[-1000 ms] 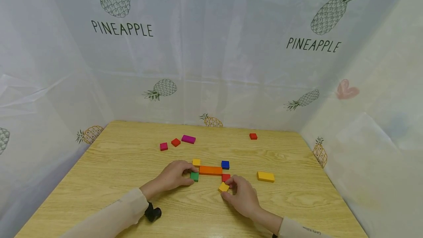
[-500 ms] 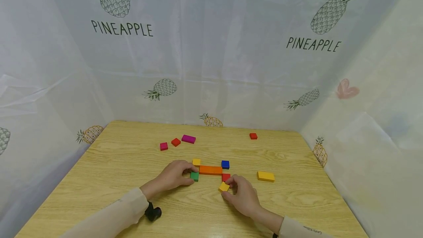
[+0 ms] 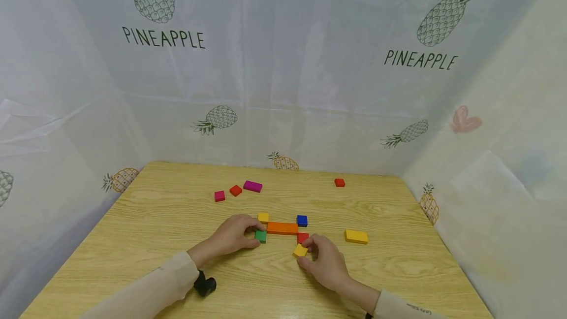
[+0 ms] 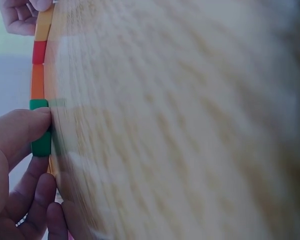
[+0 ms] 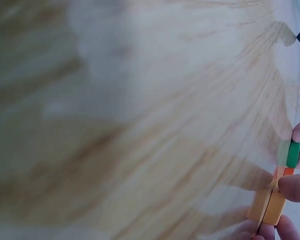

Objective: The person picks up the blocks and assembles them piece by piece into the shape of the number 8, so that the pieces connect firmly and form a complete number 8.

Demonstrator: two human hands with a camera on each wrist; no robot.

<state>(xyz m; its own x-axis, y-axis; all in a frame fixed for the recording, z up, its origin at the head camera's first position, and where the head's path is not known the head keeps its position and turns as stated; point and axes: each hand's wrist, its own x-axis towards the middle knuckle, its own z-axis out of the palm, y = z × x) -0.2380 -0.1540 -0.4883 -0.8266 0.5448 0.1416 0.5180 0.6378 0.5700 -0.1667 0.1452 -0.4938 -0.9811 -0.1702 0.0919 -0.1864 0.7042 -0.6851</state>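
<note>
My left hand (image 3: 233, 235) pinches a green block (image 3: 261, 237) between thumb and fingers, at the left end of a long orange block (image 3: 282, 229). Beyond the green one sits a yellow block (image 3: 263, 217). My right hand (image 3: 327, 263) pinches another yellow block (image 3: 300, 251), turned at an angle. Its far side is right by a red block (image 3: 303, 238), which lies at the orange block's right end. A blue block (image 3: 302, 220) stands behind that end. In the left wrist view the thumb (image 4: 25, 129) presses the green block's near face.
On the wooden table (image 3: 168, 210), a long yellow block (image 3: 356, 236) lies to the right. Farther back are a pink block (image 3: 219, 196), a red block (image 3: 236, 190), a long purple block (image 3: 253, 186) and another red block (image 3: 339, 182). A pineapple-print sheet (image 3: 283, 78) hangs behind.
</note>
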